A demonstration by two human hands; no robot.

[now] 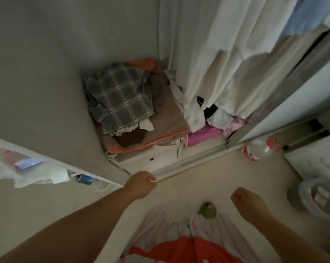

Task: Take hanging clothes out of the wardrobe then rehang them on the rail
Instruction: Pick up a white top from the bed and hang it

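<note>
White hanging clothes [217, 54] and a pale blue garment [312, 14] hang inside the open wardrobe at the upper right; the rail is out of view. Below them lies a pile of clothes topped by a grey plaid garment [120, 97]. My left hand [141, 185] reaches forward near the wardrobe's bottom track [188, 162], with its fingers curled under and nothing in it. My right hand [249, 204] hovers lower right over the floor, fingers loosely curled and empty. Neither hand touches any clothing.
A pink cloth [204, 135] lies by the wardrobe's front edge. A plastic bottle [260, 149] with a red cap lies on the floor beside the sliding door [293, 88]. A white shelf [46, 168] with small items juts in at left. A plastic bag [312, 196] sits at right.
</note>
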